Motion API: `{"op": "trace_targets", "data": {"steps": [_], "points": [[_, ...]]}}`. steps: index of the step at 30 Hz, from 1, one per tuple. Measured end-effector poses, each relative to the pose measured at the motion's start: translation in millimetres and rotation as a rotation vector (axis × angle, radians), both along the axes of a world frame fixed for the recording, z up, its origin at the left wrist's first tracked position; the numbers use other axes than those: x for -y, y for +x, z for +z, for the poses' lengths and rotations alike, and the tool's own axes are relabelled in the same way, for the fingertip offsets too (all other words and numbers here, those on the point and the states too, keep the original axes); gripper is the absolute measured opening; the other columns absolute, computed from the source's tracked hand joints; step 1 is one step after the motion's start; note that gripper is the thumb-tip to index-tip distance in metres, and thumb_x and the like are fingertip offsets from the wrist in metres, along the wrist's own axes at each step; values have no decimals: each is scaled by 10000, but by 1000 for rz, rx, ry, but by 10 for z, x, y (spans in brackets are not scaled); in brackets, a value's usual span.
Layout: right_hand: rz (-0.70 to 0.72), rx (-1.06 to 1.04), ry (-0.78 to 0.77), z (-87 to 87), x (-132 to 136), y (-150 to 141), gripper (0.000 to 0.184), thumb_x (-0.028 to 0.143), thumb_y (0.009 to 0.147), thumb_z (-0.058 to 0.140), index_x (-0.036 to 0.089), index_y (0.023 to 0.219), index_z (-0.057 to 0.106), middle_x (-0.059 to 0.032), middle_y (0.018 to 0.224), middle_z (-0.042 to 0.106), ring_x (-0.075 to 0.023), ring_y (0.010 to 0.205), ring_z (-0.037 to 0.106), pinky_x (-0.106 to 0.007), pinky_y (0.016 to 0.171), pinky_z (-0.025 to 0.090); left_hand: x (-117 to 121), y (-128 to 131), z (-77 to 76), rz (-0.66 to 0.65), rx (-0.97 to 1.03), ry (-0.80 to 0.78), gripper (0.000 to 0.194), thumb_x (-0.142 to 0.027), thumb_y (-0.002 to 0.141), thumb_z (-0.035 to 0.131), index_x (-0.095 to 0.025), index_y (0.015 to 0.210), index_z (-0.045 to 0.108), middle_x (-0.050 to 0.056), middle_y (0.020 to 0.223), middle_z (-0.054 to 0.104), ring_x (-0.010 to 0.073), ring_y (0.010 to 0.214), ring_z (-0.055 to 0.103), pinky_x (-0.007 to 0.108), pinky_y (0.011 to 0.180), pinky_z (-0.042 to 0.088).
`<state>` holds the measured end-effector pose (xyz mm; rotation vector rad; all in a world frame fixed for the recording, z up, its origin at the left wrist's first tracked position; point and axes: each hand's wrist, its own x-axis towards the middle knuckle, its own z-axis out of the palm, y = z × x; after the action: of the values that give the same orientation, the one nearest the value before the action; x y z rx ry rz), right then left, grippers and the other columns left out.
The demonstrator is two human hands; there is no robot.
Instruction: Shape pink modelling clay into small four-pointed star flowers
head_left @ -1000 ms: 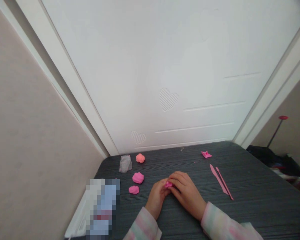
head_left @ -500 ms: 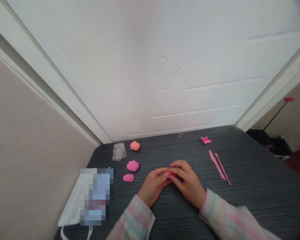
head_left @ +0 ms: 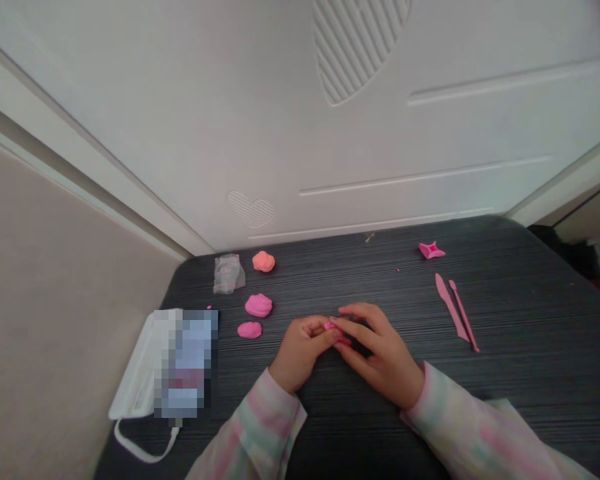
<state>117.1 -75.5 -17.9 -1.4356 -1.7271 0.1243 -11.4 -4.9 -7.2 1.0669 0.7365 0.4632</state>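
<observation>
Between my two hands, over the middle of the dark table (head_left: 340,273), is a small piece of pink modelling clay (head_left: 341,339), mostly covered by fingers. My left hand (head_left: 303,350) is closed, pinching it between thumb and fingers. From the other side my right hand (head_left: 380,353) presses on the same clay with curved fingers and thumb. Left of my hands lie a larger pink clay lump (head_left: 259,306) and a smaller pink lump (head_left: 250,330). Behind them is an orange clay lump (head_left: 263,261).
A crumpled clear plastic wrapper (head_left: 229,274) lies at back left. Nearer are a white power bank (head_left: 141,373) with a cable (head_left: 140,455) and a blurred-out phone (head_left: 193,360). To the right lie a pink plastic knife (head_left: 450,303), a thin pink stick tool (head_left: 464,317) and a pointed pink clay shape (head_left: 432,250).
The camera view has tipped downward, so the table sits higher in it. My fingers have shifted around the pink clay, and both hands still hold it.
</observation>
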Motion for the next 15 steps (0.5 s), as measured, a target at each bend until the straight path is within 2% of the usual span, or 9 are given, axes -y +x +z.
{"op": "trace_targets", "data": {"steps": [4,9,12,15], "points": [[52,61,-10,-17,-6,19,333,139,754,518,242,1070,507,-68,1014,541,-187,945,494,-371,781,465,-14,-5,35,-94,-57,39,152,-266,668,625,-119,686,656,16,632,634,120,610,540,226,624,398],[83,69,11,-1,-16,68,235,153,757,543,204,987,538,-44,911,605,-165,882,516,-349,779,455,-24,-26,-5,-108,-42,43,129,-222,633,658,-125,718,659,17,684,641,130,669,551,238,677,408],[41,48,23,28,-23,90,188,192,749,568,196,936,552,-41,874,616,-160,846,531,-348,768,454,-16,-27,-35,-73,76,-65,172,-265,663,633,-125,757,670,43,754,657,155,758,564,274,766,403],[18,32,26,55,-27,92,186,243,733,594,196,910,557,-35,830,618,-158,801,543,-346,734,462,3,-10,-41,-19,184,-223,194,-279,699,595,-102,713,672,61,726,648,157,750,565,296,778,411]]}}
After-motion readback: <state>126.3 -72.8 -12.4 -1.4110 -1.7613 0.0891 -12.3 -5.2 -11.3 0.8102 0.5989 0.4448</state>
